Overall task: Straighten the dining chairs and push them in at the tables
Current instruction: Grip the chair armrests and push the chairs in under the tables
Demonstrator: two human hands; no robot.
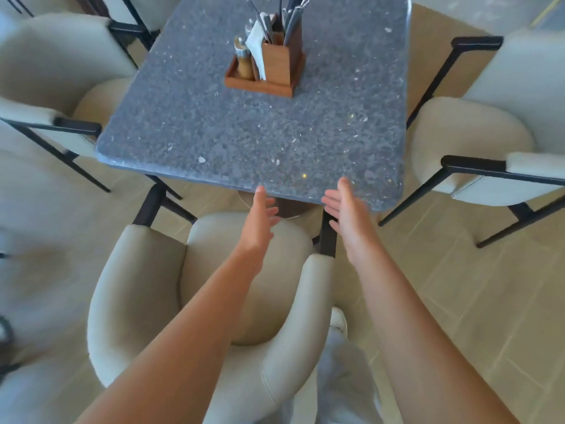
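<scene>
My left hand (260, 218) and right hand (345, 215) hang spread and empty over the chair (146, 286), which sits skewed just short of the counter (214, 133). I'd grip both armrests, square it, then push evenly. Its legs are hidden; the side chairs run off frame.
</scene>
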